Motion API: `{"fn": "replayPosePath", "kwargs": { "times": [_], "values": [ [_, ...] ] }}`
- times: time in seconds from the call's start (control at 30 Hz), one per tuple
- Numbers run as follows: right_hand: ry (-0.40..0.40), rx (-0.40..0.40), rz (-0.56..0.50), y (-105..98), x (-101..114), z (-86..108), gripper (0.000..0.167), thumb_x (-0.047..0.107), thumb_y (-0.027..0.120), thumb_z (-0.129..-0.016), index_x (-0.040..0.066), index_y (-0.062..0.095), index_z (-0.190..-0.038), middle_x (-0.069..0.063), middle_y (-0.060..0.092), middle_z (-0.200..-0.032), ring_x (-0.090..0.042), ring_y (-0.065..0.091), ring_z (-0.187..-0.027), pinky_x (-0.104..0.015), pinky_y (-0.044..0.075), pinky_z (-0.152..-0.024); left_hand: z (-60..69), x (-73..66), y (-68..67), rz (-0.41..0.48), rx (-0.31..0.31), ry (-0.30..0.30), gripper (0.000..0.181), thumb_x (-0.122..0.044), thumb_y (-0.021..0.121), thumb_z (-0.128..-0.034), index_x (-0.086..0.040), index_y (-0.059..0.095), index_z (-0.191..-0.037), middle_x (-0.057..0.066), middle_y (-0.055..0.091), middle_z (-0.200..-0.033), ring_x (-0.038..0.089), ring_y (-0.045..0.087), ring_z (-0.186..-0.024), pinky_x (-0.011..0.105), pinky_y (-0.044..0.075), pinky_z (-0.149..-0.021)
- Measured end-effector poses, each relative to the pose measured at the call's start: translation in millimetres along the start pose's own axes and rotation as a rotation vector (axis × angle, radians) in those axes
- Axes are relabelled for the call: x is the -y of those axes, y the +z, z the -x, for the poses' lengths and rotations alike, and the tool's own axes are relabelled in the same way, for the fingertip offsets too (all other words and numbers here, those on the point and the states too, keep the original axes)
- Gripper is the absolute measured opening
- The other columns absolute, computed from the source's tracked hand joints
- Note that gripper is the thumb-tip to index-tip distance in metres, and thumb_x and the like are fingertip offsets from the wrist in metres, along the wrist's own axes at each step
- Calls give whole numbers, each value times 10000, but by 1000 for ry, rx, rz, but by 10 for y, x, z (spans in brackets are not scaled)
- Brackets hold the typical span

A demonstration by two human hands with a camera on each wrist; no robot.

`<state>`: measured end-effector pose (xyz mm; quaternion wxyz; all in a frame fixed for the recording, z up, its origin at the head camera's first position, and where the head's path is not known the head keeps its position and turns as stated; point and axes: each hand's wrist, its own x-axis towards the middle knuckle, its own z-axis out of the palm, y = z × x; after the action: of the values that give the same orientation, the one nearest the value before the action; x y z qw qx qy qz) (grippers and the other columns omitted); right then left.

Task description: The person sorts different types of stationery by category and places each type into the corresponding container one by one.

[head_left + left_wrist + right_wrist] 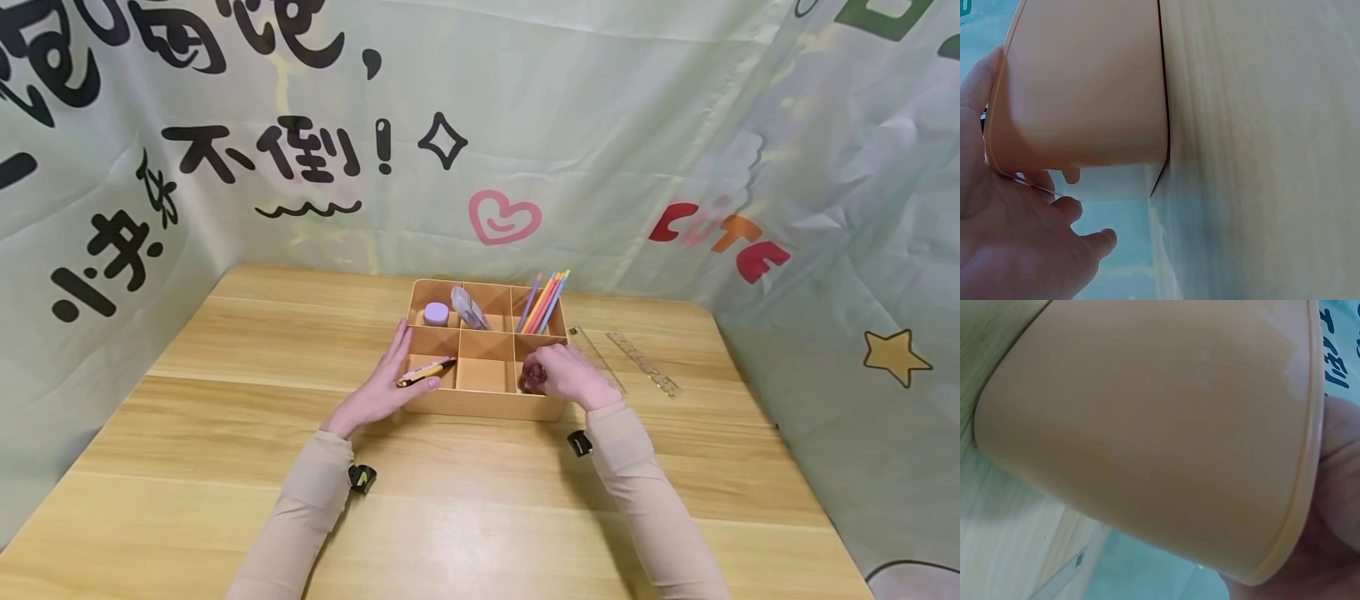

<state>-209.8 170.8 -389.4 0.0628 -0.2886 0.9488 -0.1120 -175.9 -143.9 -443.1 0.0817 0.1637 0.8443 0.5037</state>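
A tan organizer box (480, 406) with several compartments stands on the table. My left hand (382, 387) lies against its left side, fingers fairly straight along the outer wall and thumb over the front-left corner. Beside that thumb, a yellow-and-black pen (426, 372) and a pinkish pen rest in the front-left compartment. My right hand (566, 373) reaches into the front-right compartment with bent fingers; what lies between the fingertips is hidden. In the right wrist view, the box's outer wall (1147, 425) blocks the fingertips.
At the back of the box are a purple-lidded round container (436, 314), a greyish-purple wrapped item (469, 308) and several coloured pencils or pens (546, 304) standing upright. Two clear rulers lie right of the box, the outer ruler (643, 364) farther off. Printed cloth (600, 167) hangs behind the table.
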Motion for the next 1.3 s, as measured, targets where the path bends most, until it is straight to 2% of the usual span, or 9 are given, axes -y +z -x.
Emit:
{"fn": "replayPosePath", "kwargs": {
  "times": [0.3, 0.43, 0.53, 0.7, 0.8, 0.87, 0.97, 1.1, 1.3],
  "values": [
    [12, -12, -21, -5, 2, 13, 36, 160, 795, -861, 132, 775, -873, -20, 718, -784, -121, 534, -676, -290, 435, -645, -9, -13, 4, -1, 1, 9, 1050, -383, 682, -951, -169, -101, -1617, -73, -264, -1671, 377, -149, -1567, 647, 41, -1251],
    [-37, -95, -54, 23, -32, 48, 110, 83, 780, -857, 64, 760, -963, -73, 724, -855, -167, 625, -740, -338, 517, -696, -10, -11, 3, 2, 3, 12, 1045, -375, 681, -953, -169, -98, -1618, -64, -266, -1672, 371, -151, -1566, 627, 67, -1257],
    [-70, -239, -120, 74, -82, 106, 169, 44, 751, -869, 14, 739, -1035, -114, 729, -954, -240, 688, -852, -412, 562, -794, -13, -7, 1, 1, 1, 16, 1042, -369, 683, -953, -165, -92, -1620, -63, -266, -1672, 368, -150, -1567, 625, 69, -1257],
    [-53, -614, -321, 199, -247, 249, 197, -23, 696, -880, -44, 718, -1075, -193, 725, -1048, -356, 675, -975, -503, 524, -916, -16, 6, -1, 7, 1, 22, 1035, -370, 680, -955, -164, -84, -1622, -70, -268, -1670, 364, -150, -1567, 613, 85, -1261],
    [25, -789, -420, 263, -374, 319, 224, -22, 688, -886, -65, 703, -1105, -238, 712, -1071, -380, 650, -1002, -460, 506, -927, -14, 15, -3, 11, -2, 26, 1033, -365, 681, -954, -155, -78, -1622, -65, -265, -1671, 370, -146, -1567, 602, 106, -1261],
    [106, -845, -477, 300, -460, 358, 251, -21, 684, -889, -76, 689, -1133, -264, 698, -1087, -390, 631, -1016, -436, 489, -912, -13, 13, -3, 11, -3, 24, 1034, -367, 682, -953, -157, -77, -1622, -72, -266, -1670, 363, -145, -1568, 600, 104, -1263],
    [238, -859, -546, 334, -567, 417, 305, -28, 674, -891, -95, 656, -1188, -308, 669, -1118, -429, 616, -1039, -469, 491, -917, -6, 12, 2, 4, -2, 12, 1037, -393, 681, -949, -175, -75, -1624, -92, -266, -1667, 355, -143, -1570, 631, 74, -1256],
    [378, -801, -576, 344, -657, 480, 372, 0, 656, -904, -88, 612, -1262, -325, 629, -1188, -467, 594, -1090, -556, 476, -952, 0, 12, 2, -5, -3, 9, 1036, -414, 676, -947, -186, -74, -1625, -93, -264, -1667, 372, -140, -1568, 675, 35, -1236],
    [458, -694, -569, 366, -742, 516, 416, 44, 656, -917, -67, 579, -1311, -320, 608, -1262, -454, 578, -1134, -560, 476, -978, -17, 19, -3, -2, -6, 25, 1047, -389, 688, -945, -154, -75, -1623, -63, -268, -1670, 375, -142, -1566, 629, 65, -1253]
  ]
}}
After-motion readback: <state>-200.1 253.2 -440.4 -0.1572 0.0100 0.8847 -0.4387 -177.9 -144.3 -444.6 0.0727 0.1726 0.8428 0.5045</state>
